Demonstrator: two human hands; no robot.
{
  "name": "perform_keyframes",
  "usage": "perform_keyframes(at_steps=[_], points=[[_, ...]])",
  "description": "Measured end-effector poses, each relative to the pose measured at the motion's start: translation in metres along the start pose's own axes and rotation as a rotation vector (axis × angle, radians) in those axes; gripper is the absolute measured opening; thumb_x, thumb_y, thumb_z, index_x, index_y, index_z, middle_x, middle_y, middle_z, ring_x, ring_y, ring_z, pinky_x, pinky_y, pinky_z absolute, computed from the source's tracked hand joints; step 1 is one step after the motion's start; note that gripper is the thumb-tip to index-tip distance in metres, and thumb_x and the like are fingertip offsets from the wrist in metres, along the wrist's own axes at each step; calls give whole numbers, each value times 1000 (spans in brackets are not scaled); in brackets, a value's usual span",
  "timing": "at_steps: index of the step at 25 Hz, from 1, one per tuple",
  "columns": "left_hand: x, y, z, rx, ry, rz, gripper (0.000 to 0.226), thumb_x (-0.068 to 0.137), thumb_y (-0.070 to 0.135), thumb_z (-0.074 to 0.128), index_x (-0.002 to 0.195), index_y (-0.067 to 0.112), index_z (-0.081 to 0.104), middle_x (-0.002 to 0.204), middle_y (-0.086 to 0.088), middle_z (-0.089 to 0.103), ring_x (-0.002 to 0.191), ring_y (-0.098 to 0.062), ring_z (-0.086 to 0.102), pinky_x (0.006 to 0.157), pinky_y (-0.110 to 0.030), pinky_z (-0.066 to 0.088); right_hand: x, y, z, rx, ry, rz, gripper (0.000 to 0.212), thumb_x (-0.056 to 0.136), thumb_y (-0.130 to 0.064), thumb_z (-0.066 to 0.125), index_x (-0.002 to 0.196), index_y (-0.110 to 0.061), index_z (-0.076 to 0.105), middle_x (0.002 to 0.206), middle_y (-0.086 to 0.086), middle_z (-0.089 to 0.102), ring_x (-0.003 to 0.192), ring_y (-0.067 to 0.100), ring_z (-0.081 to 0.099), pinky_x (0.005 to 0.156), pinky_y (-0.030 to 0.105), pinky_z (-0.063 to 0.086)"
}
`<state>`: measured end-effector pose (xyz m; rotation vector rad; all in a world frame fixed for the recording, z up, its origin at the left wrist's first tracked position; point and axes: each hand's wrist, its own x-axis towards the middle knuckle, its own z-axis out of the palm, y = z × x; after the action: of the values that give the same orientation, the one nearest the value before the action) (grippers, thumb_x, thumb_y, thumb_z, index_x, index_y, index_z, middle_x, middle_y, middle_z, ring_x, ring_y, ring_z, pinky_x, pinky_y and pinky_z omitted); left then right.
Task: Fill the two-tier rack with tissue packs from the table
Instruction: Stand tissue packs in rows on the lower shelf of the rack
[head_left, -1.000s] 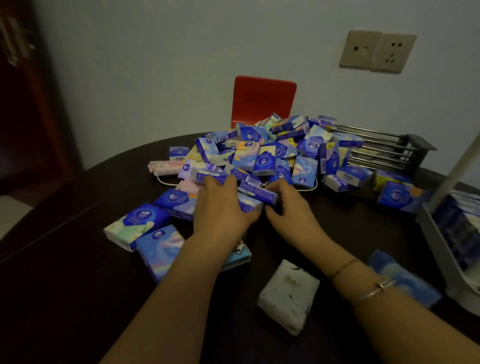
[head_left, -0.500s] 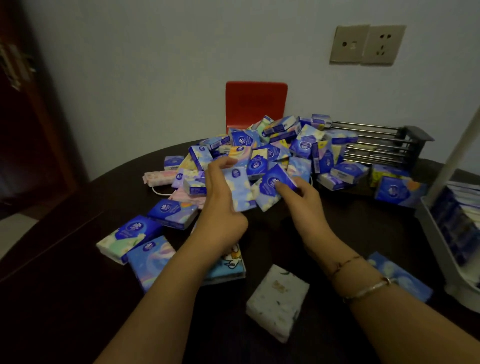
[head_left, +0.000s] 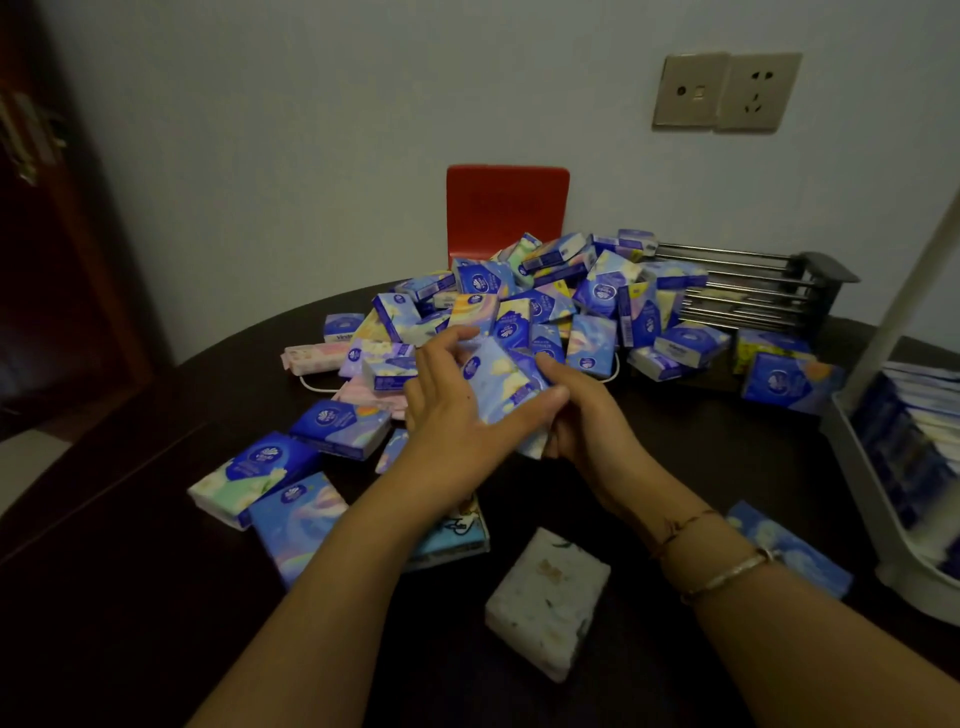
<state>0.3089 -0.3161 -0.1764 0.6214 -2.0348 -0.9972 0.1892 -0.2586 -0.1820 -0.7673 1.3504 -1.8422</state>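
A heap of blue and pastel tissue packs (head_left: 550, 306) covers the far half of the dark round table (head_left: 156, 597). Just in front of the heap, my left hand (head_left: 452, 410) and my right hand (head_left: 582, 410) together hold a small stack of blue tissue packs (head_left: 498, 384), the left hand curled over its near side, the right hand gripping its right end. The white two-tier rack (head_left: 893, 519) stands at the right edge, its tier lined with upright blue packs; a white pole rises from it.
Loose packs lie near me: a white speckled one (head_left: 550, 597), a blue one (head_left: 789, 545) by the rack, several at the left (head_left: 296, 514). A metal wire rack (head_left: 753, 291) lies behind the heap. A red chair back (head_left: 506, 208) and wall sockets (head_left: 727, 91) are beyond.
Both hands lifted packs out of the heap's front and drew them together into one stack held a little above the table. The view shifted slightly.
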Motion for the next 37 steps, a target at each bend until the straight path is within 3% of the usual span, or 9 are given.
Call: perform_keyframes(at_steps=[3,9,15,19,21,23,27,32,37], points=[[2,-4,-1,132,-1,-19,78,72,61,63,132,28,25,119,13,24,119,-17,32,100,-35,35,-1,2,2,-33,-40,12,43,87,-42,57,112,-9,63,116,31,59,78,42,58,48,32,47],[4,-3,-13,-24,-187,71,60,78,1,65,123,27,35,129,5,29,117,-8,35,95,-33,44,-2,-3,-2,-61,-27,53,41,95,-42,44,108,-4,53,67,11,53,41,13,46,36,19,33],[6,-10,-11,-165,-131,16,64,62,43,76,106,48,29,123,2,43,113,-17,54,86,-36,54,-4,-4,-9,4,-113,99,50,99,-37,30,102,1,62,93,16,60,68,16,52,57,26,39],[12,-10,-14,-219,97,-24,60,87,25,63,131,36,24,137,4,36,121,-7,42,94,-24,42,-4,0,2,-355,-32,-69,42,101,-26,25,101,-16,66,101,4,60,93,12,54,80,25,43],[17,-15,-20,-266,224,-85,62,89,28,61,136,41,22,147,-2,31,129,-15,39,102,-38,42,-3,5,6,-631,14,-234,31,101,-20,34,119,-20,59,122,-4,55,115,6,48,92,17,39],[19,-18,-24,-267,319,-117,58,90,29,59,136,40,26,147,-4,31,127,-18,43,91,-28,47,-4,6,7,-752,-19,-291,39,99,-14,39,136,-26,45,134,-15,42,124,-3,34,96,10,32],[18,-16,-28,-305,393,-223,45,93,24,55,132,36,37,143,-3,25,124,-18,43,72,-19,49,13,17,7,-1056,-97,-342,65,94,-12,48,148,-32,17,150,-14,24,145,10,9,116,34,20],[17,-14,-34,-359,413,-267,39,93,25,54,127,34,38,140,-5,29,118,-24,51,78,-33,56,43,26,15,-1348,-34,-463,65,86,-21,62,144,-23,33,146,5,40,139,25,30,113,43,29],[15,-7,-33,-377,386,-241,36,93,26,53,122,39,36,138,-5,30,111,-29,55,73,-40,59,38,11,17,-1221,115,-450,21,88,-14,58,108,-16,63,110,3,66,107,18,59,94,37,48]])
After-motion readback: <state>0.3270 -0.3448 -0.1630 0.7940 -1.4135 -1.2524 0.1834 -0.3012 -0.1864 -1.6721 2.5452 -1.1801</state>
